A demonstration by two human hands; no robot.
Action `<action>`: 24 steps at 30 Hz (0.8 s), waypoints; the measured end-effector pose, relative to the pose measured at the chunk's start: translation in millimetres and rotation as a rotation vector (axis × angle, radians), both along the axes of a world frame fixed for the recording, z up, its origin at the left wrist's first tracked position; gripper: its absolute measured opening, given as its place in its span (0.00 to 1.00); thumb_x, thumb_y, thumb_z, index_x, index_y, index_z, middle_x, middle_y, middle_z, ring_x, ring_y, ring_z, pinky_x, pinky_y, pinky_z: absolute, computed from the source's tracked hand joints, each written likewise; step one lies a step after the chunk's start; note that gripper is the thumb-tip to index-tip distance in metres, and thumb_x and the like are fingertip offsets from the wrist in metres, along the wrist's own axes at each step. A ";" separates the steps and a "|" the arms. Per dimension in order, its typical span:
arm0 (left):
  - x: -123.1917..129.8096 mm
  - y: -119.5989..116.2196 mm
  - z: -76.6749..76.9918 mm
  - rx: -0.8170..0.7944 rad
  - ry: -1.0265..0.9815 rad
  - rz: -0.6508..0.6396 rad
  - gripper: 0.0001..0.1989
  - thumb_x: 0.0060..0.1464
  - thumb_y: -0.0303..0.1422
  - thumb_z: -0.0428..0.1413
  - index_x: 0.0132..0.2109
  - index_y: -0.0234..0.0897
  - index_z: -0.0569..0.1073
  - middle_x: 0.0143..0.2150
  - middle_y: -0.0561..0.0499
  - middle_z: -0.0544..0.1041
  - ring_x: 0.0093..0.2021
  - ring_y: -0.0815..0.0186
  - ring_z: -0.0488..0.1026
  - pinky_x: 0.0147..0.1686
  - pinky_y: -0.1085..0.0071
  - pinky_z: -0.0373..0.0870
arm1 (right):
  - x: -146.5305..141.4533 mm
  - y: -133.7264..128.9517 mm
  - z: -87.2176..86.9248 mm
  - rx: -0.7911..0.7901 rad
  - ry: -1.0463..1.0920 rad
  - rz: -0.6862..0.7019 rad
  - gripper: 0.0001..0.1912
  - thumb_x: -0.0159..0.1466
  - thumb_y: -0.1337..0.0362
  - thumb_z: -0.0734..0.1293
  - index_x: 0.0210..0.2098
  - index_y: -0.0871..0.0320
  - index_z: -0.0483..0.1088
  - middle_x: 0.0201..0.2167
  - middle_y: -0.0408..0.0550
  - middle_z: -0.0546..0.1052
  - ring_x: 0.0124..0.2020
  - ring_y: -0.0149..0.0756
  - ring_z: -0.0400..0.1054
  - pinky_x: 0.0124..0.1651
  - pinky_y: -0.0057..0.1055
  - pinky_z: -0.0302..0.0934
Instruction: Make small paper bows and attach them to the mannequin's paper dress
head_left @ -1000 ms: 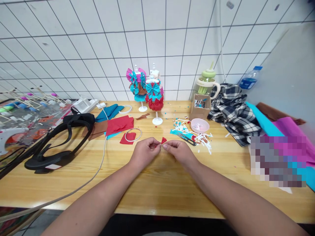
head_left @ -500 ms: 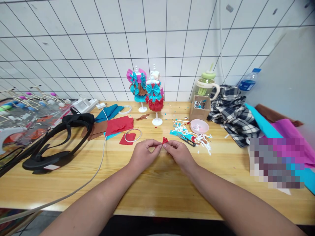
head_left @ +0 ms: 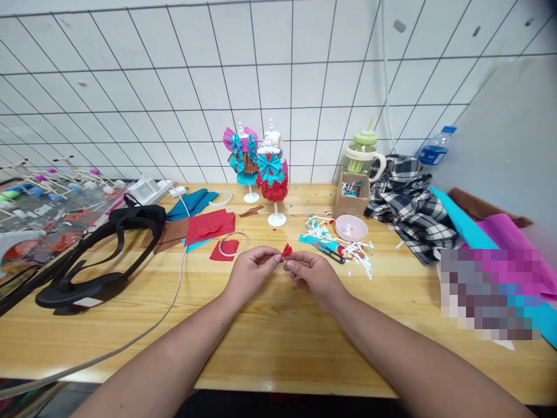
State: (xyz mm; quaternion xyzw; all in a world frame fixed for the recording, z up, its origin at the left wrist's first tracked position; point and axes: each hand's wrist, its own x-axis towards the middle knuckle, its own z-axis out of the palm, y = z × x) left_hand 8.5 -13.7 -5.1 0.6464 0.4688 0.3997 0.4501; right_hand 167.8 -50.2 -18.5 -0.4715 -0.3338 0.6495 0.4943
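Note:
A small piece of pleated red paper (head_left: 286, 250), fanned out at its top, stands between my fingertips just above the table. My left hand (head_left: 255, 271) pinches its lower left side between thumb and forefinger. From the right, my right hand (head_left: 315, 275) closes its thumb and bent fingers at the base of the same piece. Just beyond my hands a mini dress form (head_left: 272, 174) wears red and turquoise pleated paper. To the left lie a flat red paper square (head_left: 223, 251) and a thin ring (head_left: 234, 244) partly over it.
Thread snips (head_left: 329, 252) lie among white scraps (head_left: 359, 255) by a pink bowl (head_left: 351, 227). Behind are a cardboard box (head_left: 351, 194) and a green-lidded bottle (head_left: 364, 152). A black headset (head_left: 100, 284) and a cable (head_left: 172, 313) occupy the left; another dress form (head_left: 243, 154) stands behind.
The red paper has turned and looks narrower and more bunched. My right fingers have shifted slightly lower and curled more. The whole view has tilted slightly.

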 end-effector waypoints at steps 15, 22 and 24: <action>-25.5 -2.0 18.2 0.938 0.544 -0.428 0.09 0.58 0.26 0.52 0.41 0.43 0.74 0.38 0.55 0.80 0.49 0.64 0.69 0.62 0.54 0.42 | 26.3 10.3 3.5 0.427 -0.565 0.285 0.05 0.58 0.62 0.68 0.29 0.58 0.73 0.31 0.43 0.69 0.33 0.31 0.64 0.38 0.30 0.59; -18.6 -10.4 17.4 1.038 0.767 -0.551 0.10 0.59 0.26 0.50 0.41 0.44 0.74 0.36 0.56 0.79 0.46 0.68 0.71 0.63 0.59 0.42 | 32.5 3.3 11.1 0.852 -1.150 0.343 0.05 0.63 0.69 0.64 0.33 0.57 0.71 0.34 0.45 0.69 0.40 0.35 0.61 0.44 0.33 0.53; -16.4 -11.0 15.2 1.023 0.825 -0.532 0.09 0.59 0.27 0.50 0.39 0.43 0.74 0.34 0.55 0.79 0.45 0.67 0.71 0.63 0.56 0.41 | 28.6 -1.4 12.5 0.890 -1.310 0.302 0.05 0.64 0.66 0.63 0.33 0.56 0.71 0.34 0.45 0.69 0.39 0.36 0.60 0.43 0.35 0.51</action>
